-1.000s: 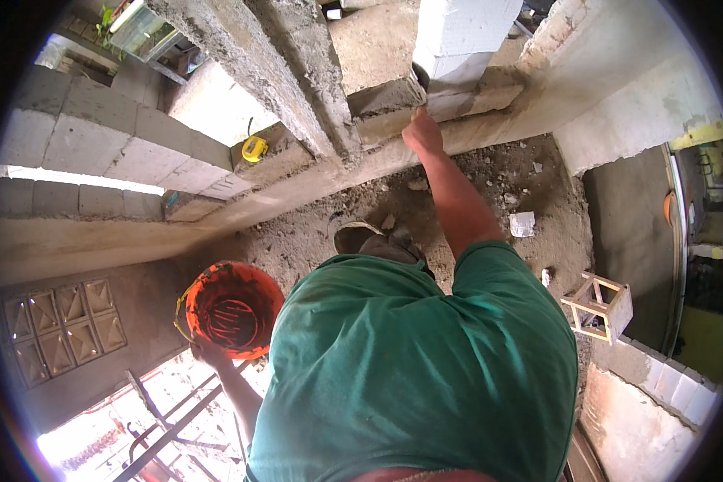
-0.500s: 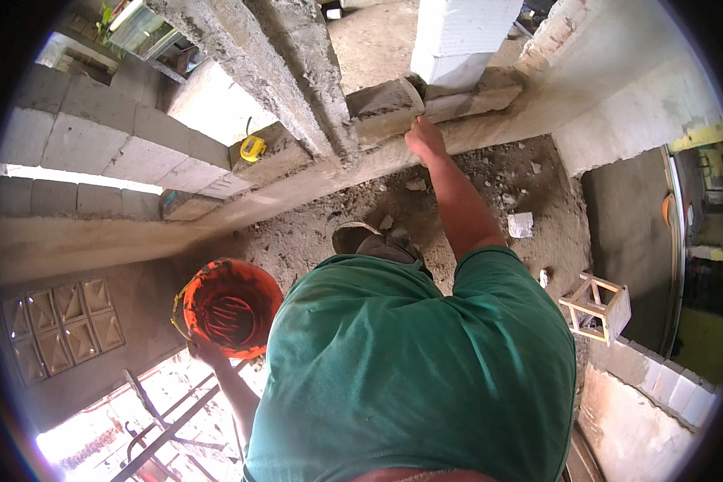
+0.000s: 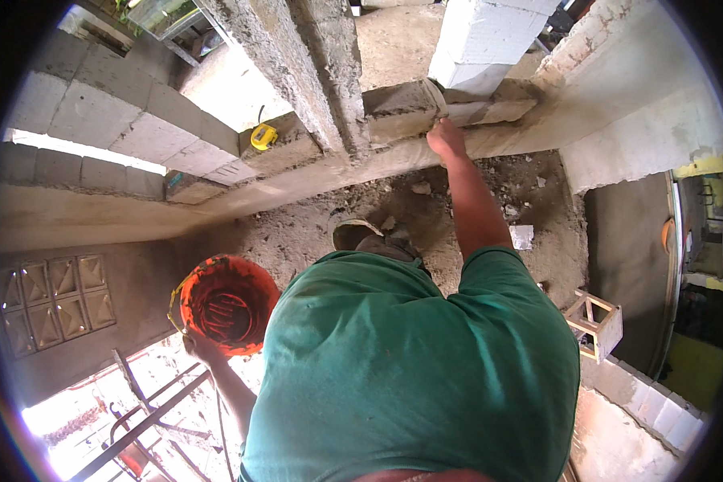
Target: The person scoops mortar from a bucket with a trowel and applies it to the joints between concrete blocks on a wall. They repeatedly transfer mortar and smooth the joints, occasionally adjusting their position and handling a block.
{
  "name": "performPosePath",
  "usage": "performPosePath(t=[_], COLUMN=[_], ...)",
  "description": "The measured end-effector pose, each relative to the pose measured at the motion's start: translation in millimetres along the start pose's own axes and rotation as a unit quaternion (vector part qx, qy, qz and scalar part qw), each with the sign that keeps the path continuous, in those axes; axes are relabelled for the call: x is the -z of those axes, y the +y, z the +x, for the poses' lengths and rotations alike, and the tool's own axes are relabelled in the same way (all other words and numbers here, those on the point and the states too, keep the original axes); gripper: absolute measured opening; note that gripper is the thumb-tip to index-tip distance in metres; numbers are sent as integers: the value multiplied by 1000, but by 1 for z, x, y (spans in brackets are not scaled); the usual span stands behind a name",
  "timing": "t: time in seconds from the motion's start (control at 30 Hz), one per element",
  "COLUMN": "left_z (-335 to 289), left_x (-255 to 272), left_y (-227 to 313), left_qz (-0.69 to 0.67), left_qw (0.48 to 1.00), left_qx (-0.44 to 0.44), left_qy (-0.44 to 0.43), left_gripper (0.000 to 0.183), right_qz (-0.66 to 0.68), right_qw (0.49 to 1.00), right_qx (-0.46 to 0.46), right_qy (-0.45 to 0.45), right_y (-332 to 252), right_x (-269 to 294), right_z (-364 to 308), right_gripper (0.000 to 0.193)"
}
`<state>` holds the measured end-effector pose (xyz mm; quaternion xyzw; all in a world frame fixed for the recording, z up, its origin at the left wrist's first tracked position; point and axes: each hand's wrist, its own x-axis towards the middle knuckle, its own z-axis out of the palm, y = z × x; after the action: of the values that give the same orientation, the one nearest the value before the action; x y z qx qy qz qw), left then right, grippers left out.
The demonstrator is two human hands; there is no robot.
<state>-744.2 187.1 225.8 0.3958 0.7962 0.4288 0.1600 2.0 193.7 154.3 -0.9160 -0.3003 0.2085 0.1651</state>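
Note:
On the left, my left hand (image 3: 203, 350) is closed on the yellow wire handle of an orange-red bucket (image 3: 226, 305), at the bucket's near side. Dark smears and streaks coat the bucket's inside. My right arm reaches forward to a low block ledge, where my right hand (image 3: 446, 139) is closed at the near end of a thin, pale, curved-edged tool (image 3: 435, 96) whose kind I cannot make out. The tool lies across the ledge's top, between a rough block (image 3: 398, 112) and a white block column (image 3: 482, 48). Its grip is hidden in my fingers.
A yellow tape measure (image 3: 263, 136) rests on the ledge left of the concrete post (image 3: 297, 64). Rubble and a white block piece (image 3: 521, 237) lie on the dirt floor. A small wooden frame stool (image 3: 594, 325) stands at right, metal bars (image 3: 149, 418) at lower left.
The view has shifted slightly, so the ledge, post and tape measure sit farther right. My right hand stays at the curved-edged tool; my left hand keeps hold of the bucket.

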Motion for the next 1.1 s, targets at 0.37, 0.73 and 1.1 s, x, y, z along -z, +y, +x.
performPosePath(t=[0.37,0.73,1.1], left_z=[-17,-18,-7], left_x=[-10,-22,-29], left_y=[16,28,24], left_qz=[-38,-51,-45], left_qw=[997,998,998], left_qx=[-70,4,-34], left_qy=[16,-34,-16], left_gripper=[39,33,38], right_qz=[67,46,50], right_qw=[994,997,998], right_qx=[35,4,11], right_qy=[84,56,40], right_y=[-23,-12,-6], right_x=[-5,-15,-15], right_z=[-18,-16,-25], right_gripper=[35,37,36])
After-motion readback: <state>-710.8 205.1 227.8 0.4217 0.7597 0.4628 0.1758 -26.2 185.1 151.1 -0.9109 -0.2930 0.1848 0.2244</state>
